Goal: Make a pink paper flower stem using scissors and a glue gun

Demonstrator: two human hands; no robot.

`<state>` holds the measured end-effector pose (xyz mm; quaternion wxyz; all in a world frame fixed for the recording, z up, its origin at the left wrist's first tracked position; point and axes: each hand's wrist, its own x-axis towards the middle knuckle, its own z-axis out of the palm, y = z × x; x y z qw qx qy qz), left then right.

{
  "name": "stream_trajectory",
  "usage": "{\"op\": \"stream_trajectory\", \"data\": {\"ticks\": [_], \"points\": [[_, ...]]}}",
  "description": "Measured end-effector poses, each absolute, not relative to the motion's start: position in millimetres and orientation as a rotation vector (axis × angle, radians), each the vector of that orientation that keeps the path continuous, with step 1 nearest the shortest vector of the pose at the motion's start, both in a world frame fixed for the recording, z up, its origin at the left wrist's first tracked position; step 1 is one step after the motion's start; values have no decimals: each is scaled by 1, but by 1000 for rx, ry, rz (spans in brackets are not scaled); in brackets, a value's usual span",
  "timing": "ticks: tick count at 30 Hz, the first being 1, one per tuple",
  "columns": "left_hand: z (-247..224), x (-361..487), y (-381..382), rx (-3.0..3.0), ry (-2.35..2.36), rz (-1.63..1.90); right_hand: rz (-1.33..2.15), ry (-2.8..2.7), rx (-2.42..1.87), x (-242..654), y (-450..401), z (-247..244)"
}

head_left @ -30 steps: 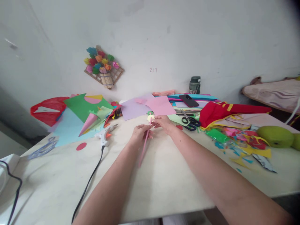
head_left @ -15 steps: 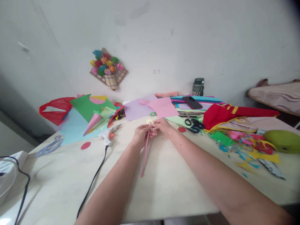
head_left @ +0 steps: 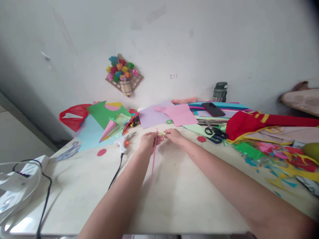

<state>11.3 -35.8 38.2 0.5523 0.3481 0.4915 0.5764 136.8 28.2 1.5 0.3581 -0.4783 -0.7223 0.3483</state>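
My left hand (head_left: 150,141) pinches a thin pink paper strip (head_left: 154,162) near its top, and the strip's long end hangs down toward the table. Just right of it, my right hand (head_left: 173,135) is closed at the fingertips on a small pale yellow paper flower (head_left: 161,133). The flower sits between the two hands, beside the strip's upper end; whether they touch is too small to tell. On the table to the left lies a white glue gun (head_left: 122,143) with an orange trigger. A red paper flower (head_left: 201,139) lies right of my right hand.
Black scissors (head_left: 215,132) and a phone (head_left: 213,109) lie at the back right, near a dark bottle (head_left: 220,92). Paper scraps (head_left: 281,166) cover the right side. A pink paper cone (head_left: 108,130) and a red circle (head_left: 101,152) are left; a power strip (head_left: 25,182) stands at the left edge.
The view has swung left, so things appear farther right. My right hand has drawn slightly away from my left, with the yellow flower now beside the strip's top rather than over it.
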Motion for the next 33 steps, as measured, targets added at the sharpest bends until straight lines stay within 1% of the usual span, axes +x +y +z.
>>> {"op": "stream_trajectory", "data": {"ticks": [6, 9, 16, 22, 26, 33], "points": [[46, -17, -45, 804, 1278, 1420, 341, -2245, -1430, 119, 32, 7], [50, -32, -50, 768, 1334, 1445, 205, -2300, -1435, 115, 33, 6], [67, -65, -58, 657, 1339, 1540, 157, -2142, -1411, 102, 26, 19], [73, -93, -64, 649, 1256, 1598, 371, -2275, -1257, 40, -7, 34], [75, -109, -71, 637, 1290, 1653, 462, -2377, -1290, -10, -25, 33], [76, -124, -87, 675, 1327, 1702, 325, -2502, -1276, -60, -33, 35]]}}
